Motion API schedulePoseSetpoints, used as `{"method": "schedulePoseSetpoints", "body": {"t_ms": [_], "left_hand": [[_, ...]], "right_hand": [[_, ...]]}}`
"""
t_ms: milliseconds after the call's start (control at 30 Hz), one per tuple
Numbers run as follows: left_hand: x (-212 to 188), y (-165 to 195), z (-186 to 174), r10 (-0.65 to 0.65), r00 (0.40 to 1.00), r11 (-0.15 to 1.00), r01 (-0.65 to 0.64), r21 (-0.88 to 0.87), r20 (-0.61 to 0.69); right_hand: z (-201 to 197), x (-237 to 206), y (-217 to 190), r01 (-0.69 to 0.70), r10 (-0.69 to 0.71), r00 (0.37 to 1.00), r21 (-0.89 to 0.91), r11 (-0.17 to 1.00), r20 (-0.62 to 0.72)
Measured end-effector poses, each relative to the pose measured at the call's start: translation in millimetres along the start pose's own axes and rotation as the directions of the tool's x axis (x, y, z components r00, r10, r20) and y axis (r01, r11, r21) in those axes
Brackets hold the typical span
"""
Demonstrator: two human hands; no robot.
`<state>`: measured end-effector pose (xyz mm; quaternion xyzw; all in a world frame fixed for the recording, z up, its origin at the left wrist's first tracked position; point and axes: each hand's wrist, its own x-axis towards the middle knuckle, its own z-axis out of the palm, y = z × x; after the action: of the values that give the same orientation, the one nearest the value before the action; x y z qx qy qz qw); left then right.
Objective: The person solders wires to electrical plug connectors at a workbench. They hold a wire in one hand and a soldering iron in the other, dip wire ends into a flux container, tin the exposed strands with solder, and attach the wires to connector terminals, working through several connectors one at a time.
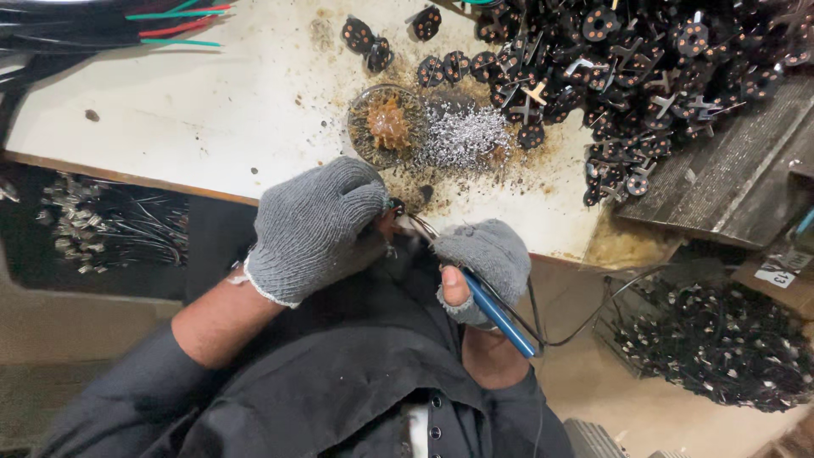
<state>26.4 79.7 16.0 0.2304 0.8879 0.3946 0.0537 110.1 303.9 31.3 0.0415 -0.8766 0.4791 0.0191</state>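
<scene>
At the table's edge (pixel 170 182), a small part, mostly hidden, is being pinched in the gloved left hand (pixel 315 227) while a blue soldering iron (pixel 498 314) is being gripped in the right hand (pixel 485 270); steady tip contact is probably being called for next

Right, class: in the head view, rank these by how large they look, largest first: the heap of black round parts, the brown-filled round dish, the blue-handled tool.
1. Heap of black round parts, by far the largest.
2. Brown-filled round dish and blue-handled tool: look alike; the tool is nearer the camera and partly hidden by the right hand.
</scene>
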Motion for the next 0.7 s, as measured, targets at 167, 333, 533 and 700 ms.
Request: {"method": "schedulePoseSetpoints", "body": {"t_ms": [167, 333, 533, 700], "left_hand": [[-0.7, -1.4, -1.3, 0.028, 0.999, 1.0, -0.028, -0.002, -0.017], [-0.7, -1.1, -1.2, 0.03, 0.999, 0.999, -0.031, -0.024, -0.013], [1.2, 0.6, 1.0, 0.029, 0.999, 0.999, -0.028, 0.015, -0.027], [1.5, 0.2, 0.2, 0.03, 1.0, 0.999, -0.03, 0.014, -0.007]], "right_hand": [[2.3, 2.6, 4.3, 0.104, -0.104, 0.995, -0.092, 0.99, 0.008], [1.9, 5.1, -0.2, 0.093, -0.094, 0.996, -0.08, 0.992, -0.006], [-2.1, 0.7, -10.6, -0.02, 0.02, 1.0, -0.014, 1.0, 0.011], [4.1, 2.6, 1.2, 0.052, -0.055, 0.996, -0.041, 0.998, -0.066]]}}
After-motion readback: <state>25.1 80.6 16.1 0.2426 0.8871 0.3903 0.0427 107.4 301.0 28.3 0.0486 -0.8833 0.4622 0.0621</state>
